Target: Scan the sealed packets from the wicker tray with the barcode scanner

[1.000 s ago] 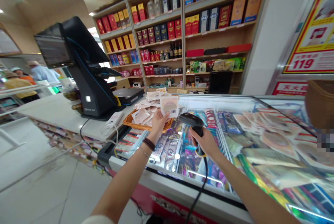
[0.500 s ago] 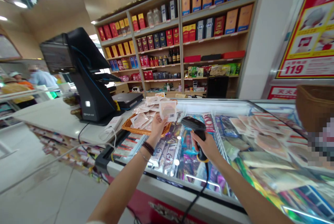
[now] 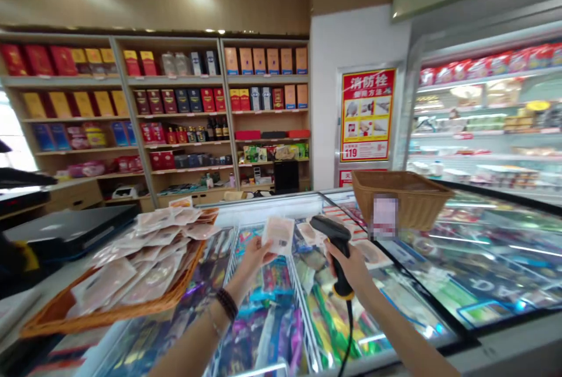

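Observation:
My left hand [image 3: 254, 257] pinches a flat, clear packet [image 3: 280, 235] by its left edge, over the freezer's glass top. A small barcode label shows near the packet's lower edge; its contents are too blurred to name. My right hand [image 3: 349, 263] is wrapped round the grip of a black barcode scanner [image 3: 331, 228], its head pointing left toward the packet. Between packet and scanner there is a gap. A cable runs down from the scanner's handle. To the left, an orange wicker basket [image 3: 118, 314] holds several similar packets [image 3: 153, 248].
Beneath my hands, the chest freezer [image 3: 272, 301] holds bagged goods. A brown basket [image 3: 401, 189] stands on its glass at right. At far left is a flat dark device [image 3: 65, 228]. Shelves of boxes [image 3: 180, 102] line the back wall beside a red notice [image 3: 366, 113].
The view has swung to the right, bringing the brown basket and a lit shelf unit into sight. Both hands still hold the packet and scanner, now over a part of the freezer further right.

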`<state>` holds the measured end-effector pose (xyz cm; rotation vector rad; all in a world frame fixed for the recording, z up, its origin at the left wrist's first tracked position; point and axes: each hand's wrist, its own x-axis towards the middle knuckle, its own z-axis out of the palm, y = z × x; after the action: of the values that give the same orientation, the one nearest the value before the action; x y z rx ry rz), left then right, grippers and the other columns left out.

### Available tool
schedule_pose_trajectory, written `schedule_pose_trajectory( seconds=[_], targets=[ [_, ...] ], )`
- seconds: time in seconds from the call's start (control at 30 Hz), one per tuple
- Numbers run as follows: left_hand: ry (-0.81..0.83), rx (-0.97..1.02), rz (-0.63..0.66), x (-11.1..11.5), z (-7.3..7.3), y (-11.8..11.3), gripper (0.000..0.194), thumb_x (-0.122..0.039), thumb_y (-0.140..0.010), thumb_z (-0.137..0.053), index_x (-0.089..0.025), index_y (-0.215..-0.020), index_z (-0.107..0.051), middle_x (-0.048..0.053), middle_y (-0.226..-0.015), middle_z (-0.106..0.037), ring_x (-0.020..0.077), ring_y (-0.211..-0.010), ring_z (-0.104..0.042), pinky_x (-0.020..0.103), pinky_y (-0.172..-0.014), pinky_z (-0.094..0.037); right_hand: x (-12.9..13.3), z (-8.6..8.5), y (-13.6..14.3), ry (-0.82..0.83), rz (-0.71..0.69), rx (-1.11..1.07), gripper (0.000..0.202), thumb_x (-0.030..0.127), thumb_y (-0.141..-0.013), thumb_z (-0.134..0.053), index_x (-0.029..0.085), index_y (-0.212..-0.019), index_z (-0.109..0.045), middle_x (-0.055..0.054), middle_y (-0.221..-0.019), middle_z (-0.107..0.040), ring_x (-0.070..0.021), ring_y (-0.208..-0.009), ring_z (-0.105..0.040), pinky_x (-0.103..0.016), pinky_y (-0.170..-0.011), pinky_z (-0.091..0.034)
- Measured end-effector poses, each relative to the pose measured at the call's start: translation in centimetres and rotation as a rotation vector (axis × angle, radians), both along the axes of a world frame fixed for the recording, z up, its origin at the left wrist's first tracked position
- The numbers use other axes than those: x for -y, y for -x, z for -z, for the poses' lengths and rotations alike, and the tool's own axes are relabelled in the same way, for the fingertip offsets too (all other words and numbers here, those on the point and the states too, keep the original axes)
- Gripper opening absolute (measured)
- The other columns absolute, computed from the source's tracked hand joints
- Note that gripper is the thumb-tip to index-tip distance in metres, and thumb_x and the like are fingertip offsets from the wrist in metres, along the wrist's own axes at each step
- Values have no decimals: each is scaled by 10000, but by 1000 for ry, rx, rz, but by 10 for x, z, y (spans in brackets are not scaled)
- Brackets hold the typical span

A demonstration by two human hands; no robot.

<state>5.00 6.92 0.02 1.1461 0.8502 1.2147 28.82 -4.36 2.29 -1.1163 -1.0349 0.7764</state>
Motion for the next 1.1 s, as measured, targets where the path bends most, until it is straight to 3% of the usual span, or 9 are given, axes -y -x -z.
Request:
schedule_pose_trajectory(
  seconds=[0.13, 0.27, 0.37, 0.47, 0.6, 0.8, 0.97, 1.1],
  targets=[
    [66, -36, 157, -3, 7, -77, 449, -377, -616, -965, -189, -825, -615, 68, -832, -771, 261, -793, -790, 429, -817, -668, 15, -4, -43, -18, 128, -10, 528, 683, -639, -824, 216, -642, -577, 23, -468, -544, -120, -356, -469, -268, -382, -379],
    [52, 5, 253, -2, 3, -140, 374, -296, -631, -946, -174, -864, -681, 87, -901, -785, 246, -846, -784, 420, -902, -641, 25, 0, -68, -49, 175, -28, 537, 685, -670, -827, 211, -645, -577, 25, -474, -537, -121, -368, -480, -263, -385, -386],
    [7, 52, 338, 0, -1, -165, 354, -235, -649, -908, -174, -953, -737, 125, -1080, -783, 248, -1003, -767, 406, -1031, -576, 28, 7, -74, -41, 204, -33, 534, 677, -693, -823, 209, -643, -572, 21, -486, -545, -121, -378, -488, -262, -392, -392],
    [-56, 27, 285, 0, -3, -163, 401, -232, -660, -879, -190, -1040, -756, 138, -1235, -751, 275, -1128, -726, 425, -1074, -537, 27, 12, -72, -36, 206, -33, 505, 642, -689, -843, 203, -677, -594, 19, -517, -570, -121, -386, -496, -260, -392, -394],
    [-220, -60, 162, -2, -4, -123, 360, -256, -681, -855, -202, -1028, -773, 133, -1214, -758, 277, -1074, -725, 404, -969, -575, 17, 10, -55, -15, 178, 7, 528, 679, -684, -820, 210, -636, -581, 4, -487, -571, -132, -374, -503, -267, -383, -397],
    [-329, -167, -35, -4, -20, -10, 301, -313, -736, -810, -195, -1011, -776, 96, -983, -787, 215, -840, -725, 315, -745, -579, -16, -6, 12, -32, -15, 9, 538, 699, -666, -812, 211, -654, -585, 2, -509, -578, -134, -377, -505, -275, -376, -406],
    [-420, -224, -327, 4, -36, 97, 206, -236, -735, -787, -186, -933, -753, 93, -984, -772, 207, -883, -714, 344, -877, -566, -37, -15, 93, -48, -226, -54, 527, 675, -641, -838, 222, -687, -571, 20, -515, -566, -132, -378, -495, -274, -364, -403],
    [-459, -387, -556, 14, -39, 176, 153, -159, -759, -713, -193, -908, -727, 93, -1017, -753, 224, -966, -700, 396, -988, -535, -42, -13, 153, -46, -385, -15, 515, 684, -692, -797, 230, -651, -556, 22, -483, -540, -130, -382, -480, -277, -377, -414]
  ],
)
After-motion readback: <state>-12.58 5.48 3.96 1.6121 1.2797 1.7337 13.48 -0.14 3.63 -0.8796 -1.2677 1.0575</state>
